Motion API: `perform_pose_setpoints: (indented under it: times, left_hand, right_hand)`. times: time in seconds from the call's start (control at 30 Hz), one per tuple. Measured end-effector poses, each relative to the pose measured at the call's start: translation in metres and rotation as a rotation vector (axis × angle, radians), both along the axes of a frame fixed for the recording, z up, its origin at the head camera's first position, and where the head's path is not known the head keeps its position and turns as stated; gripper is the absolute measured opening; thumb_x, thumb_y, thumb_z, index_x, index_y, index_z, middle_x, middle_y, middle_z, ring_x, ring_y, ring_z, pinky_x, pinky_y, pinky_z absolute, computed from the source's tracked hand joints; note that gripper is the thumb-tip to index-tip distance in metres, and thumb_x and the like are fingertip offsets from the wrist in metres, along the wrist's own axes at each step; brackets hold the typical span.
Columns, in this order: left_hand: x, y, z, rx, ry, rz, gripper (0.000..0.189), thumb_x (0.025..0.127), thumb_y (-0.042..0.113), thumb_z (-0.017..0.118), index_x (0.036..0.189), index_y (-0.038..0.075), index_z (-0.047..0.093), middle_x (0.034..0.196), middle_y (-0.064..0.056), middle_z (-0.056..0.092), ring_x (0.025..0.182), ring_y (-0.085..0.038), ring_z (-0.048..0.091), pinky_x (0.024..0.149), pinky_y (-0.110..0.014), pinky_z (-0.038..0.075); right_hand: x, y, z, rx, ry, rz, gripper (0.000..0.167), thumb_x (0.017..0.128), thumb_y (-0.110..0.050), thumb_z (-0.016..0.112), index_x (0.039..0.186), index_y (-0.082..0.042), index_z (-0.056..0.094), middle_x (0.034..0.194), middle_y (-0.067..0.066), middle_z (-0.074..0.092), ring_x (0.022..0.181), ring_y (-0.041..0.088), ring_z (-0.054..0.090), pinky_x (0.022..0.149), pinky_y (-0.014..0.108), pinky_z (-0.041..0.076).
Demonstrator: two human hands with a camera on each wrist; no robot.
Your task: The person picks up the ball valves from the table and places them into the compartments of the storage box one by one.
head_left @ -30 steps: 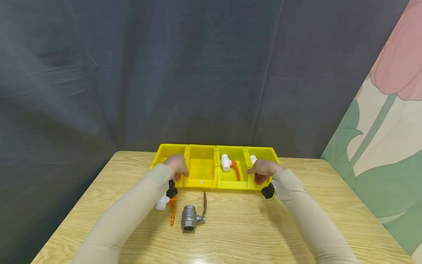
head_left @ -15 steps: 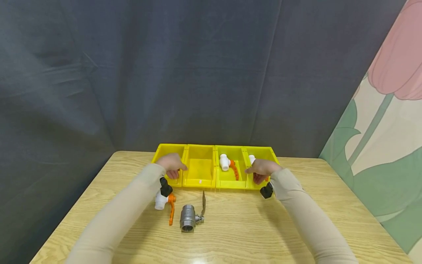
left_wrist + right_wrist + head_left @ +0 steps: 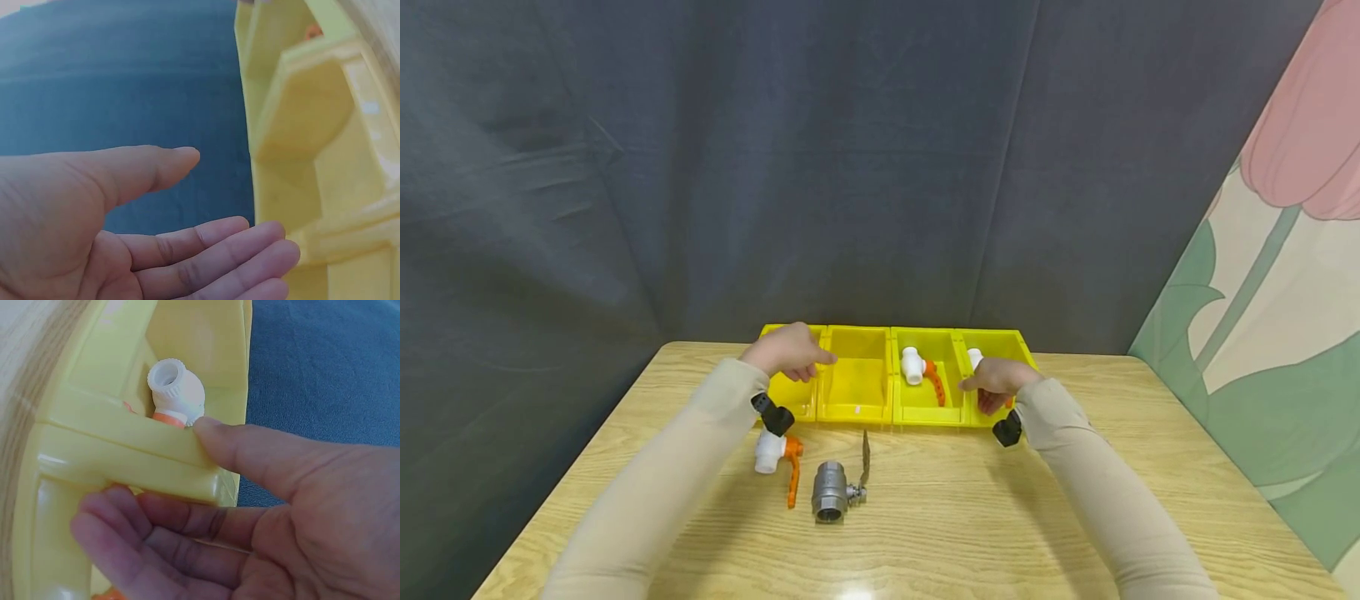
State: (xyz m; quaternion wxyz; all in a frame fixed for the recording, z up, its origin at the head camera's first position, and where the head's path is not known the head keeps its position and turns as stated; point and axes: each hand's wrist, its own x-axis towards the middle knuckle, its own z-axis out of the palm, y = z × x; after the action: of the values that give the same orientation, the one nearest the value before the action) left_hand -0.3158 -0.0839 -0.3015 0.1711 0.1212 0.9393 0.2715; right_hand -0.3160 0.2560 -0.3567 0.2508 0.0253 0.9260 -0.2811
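Note:
My left hand [image 3: 788, 350] hovers over the leftmost compartments of the yellow bin row [image 3: 853, 383], holding nothing. In the left wrist view its fingers [image 3: 219, 250] are extended, thumb apart. My right hand [image 3: 998, 382] pinches the divider wall [image 3: 137, 447] beside the rightmost compartment, thumb on one side and curled fingers on the other. A white ball valve [image 3: 913, 367] with an orange lever lies in the compartment left of that wall. Another white valve [image 3: 975, 357] sits in the rightmost compartment, partly hidden by the right hand.
On the wooden table [image 3: 940, 517], in front of the bins, lie a white valve [image 3: 769, 452] with an orange lever and a grey metal ball valve [image 3: 831, 493]. A dark curtain [image 3: 865, 167] hangs behind the bins. A flower-patterned panel [image 3: 1285, 350] stands at the right.
My left hand has lifted out of the leftmost compartment and its fingers have straightened above the bins. The right hand has stayed at the divider wall.

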Motion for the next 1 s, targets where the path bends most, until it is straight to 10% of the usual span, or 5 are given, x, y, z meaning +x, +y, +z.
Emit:
perform_pose_setpoints:
  times: [0.27,0.6,1.0]
  left_hand:
    - [0.025,0.016,-0.011,-0.028,0.064,-0.094,0.030,0.091,0.034,0.066,0.073,0.010,0.067,0.068,-0.003,0.063,0.067,-0.020,0.064,0.062,-0.027,0.051]
    - [0.059,0.039,-0.056,-0.205,0.071,-0.304,0.053,0.087,0.031,0.069,0.050,0.018,0.035,0.047,0.007,0.022,0.044,-0.008,0.015,0.045,-0.025,0.017]
    - [0.082,0.046,-0.081,-0.337,0.060,-0.379,0.045,0.084,0.032,0.072,0.055,0.016,0.042,0.053,0.005,0.036,0.048,-0.009,0.030,0.048,-0.023,0.024]
  right_hand:
    - [-0.001,-0.001,-0.001,-0.017,0.000,0.000,0.034,0.099,-0.027,0.056,0.095,0.006,0.060,0.077,0.012,0.061,0.069,0.020,0.064,0.074,0.033,0.059]
    - [0.000,0.000,-0.002,-0.029,0.006,-0.012,0.032,0.098,-0.027,0.057,0.096,0.005,0.059,0.079,0.012,0.060,0.070,0.020,0.063,0.074,0.032,0.059]
    - [0.003,0.000,-0.001,-0.023,0.008,-0.001,0.033,0.098,-0.027,0.056,0.095,0.005,0.060,0.077,0.011,0.059,0.069,0.019,0.062,0.072,0.031,0.059]
